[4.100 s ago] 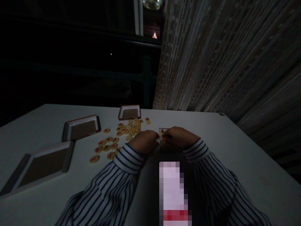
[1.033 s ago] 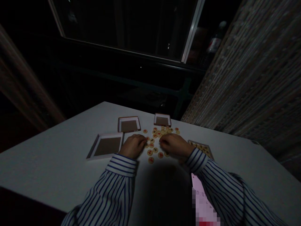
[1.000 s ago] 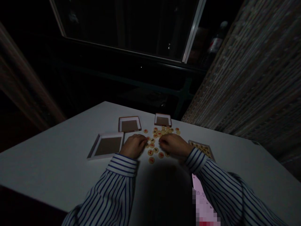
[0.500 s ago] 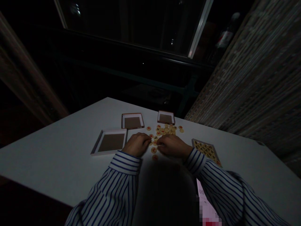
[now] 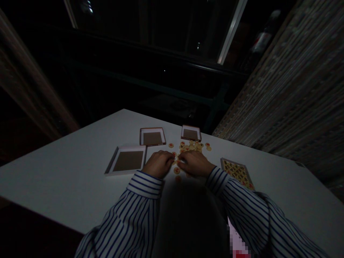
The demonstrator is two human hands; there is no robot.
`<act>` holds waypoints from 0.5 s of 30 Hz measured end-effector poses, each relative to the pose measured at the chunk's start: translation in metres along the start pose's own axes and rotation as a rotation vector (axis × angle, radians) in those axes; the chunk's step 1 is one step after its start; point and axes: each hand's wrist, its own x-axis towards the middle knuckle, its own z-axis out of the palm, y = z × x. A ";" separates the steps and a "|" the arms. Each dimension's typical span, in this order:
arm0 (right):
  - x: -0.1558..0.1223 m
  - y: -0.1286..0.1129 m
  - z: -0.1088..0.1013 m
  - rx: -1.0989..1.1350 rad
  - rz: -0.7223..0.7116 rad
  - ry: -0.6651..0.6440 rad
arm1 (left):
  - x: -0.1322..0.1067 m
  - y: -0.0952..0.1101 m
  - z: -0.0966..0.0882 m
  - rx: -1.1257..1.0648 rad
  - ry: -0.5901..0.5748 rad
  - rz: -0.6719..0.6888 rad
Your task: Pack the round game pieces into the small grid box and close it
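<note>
My left hand (image 5: 159,163) and my right hand (image 5: 195,163) meet over small round Chinese chess pieces on the white table (image 5: 67,172). The left fingers are closed at a red-marked piece (image 5: 174,154). Opposite them, the curled right fingertips pinch at the same small group, partly covering it. Toward me lie a Chinese chess piece with a dark-looking mark (image 5: 176,170) and a shadowed red one (image 5: 177,178). Just beyond my right hand spreads a loose pile of pieces (image 5: 198,147). One red-marked piece (image 5: 171,145) rests apart, left of that pile.
A large open box (image 5: 129,161) is left of my hands. Two smaller open boxes, one left (image 5: 152,138) and one right (image 5: 191,134), stand at the back. On the right, a box (image 5: 238,173) holds rows of pieces. A lit screen (image 5: 236,240) shows beneath my right sleeve.
My right hand has shifted slightly left, closer to the left hand, and covers more of the middle pieces. A piece now shows below the right hand. The whole view has shifted slightly.
</note>
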 end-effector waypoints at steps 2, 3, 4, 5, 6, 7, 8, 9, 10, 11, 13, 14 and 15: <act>0.002 -0.002 0.000 -0.013 0.006 -0.008 | 0.000 0.000 0.000 -0.003 0.006 0.001; 0.003 -0.003 0.000 -0.017 0.007 -0.011 | 0.000 0.000 0.000 -0.003 0.007 0.001; 0.004 -0.004 0.000 -0.020 0.006 -0.013 | 0.000 0.000 0.001 -0.002 0.007 0.000; 0.004 -0.005 -0.001 -0.021 0.007 -0.019 | 0.000 0.000 0.001 -0.001 0.005 -0.002; 0.004 -0.005 -0.001 -0.021 0.008 -0.025 | 0.000 -0.001 0.001 0.001 0.002 -0.004; 0.005 -0.005 -0.002 -0.020 0.009 -0.031 | -0.001 -0.001 0.001 0.001 0.003 -0.007; 0.005 -0.005 -0.002 -0.019 0.010 -0.037 | -0.001 -0.001 0.001 0.002 0.004 -0.010; 0.005 -0.006 -0.002 -0.017 0.011 -0.044 | -0.001 -0.001 0.001 0.003 0.006 -0.013; 0.006 -0.006 -0.002 -0.015 0.014 -0.052 | -0.001 -0.001 0.000 0.003 0.008 -0.016; 0.006 -0.006 -0.002 -0.013 0.020 -0.060 | -0.001 -0.001 0.000 0.004 0.010 -0.019; 0.007 -0.006 -0.002 -0.007 0.027 -0.071 | -0.001 -0.001 0.000 0.011 0.015 -0.024; 0.008 -0.006 -0.001 -0.003 0.027 -0.073 | -0.001 -0.001 0.000 0.016 0.017 -0.026; 0.008 -0.006 -0.001 0.002 0.027 -0.072 | 0.000 -0.002 0.001 0.020 0.022 -0.028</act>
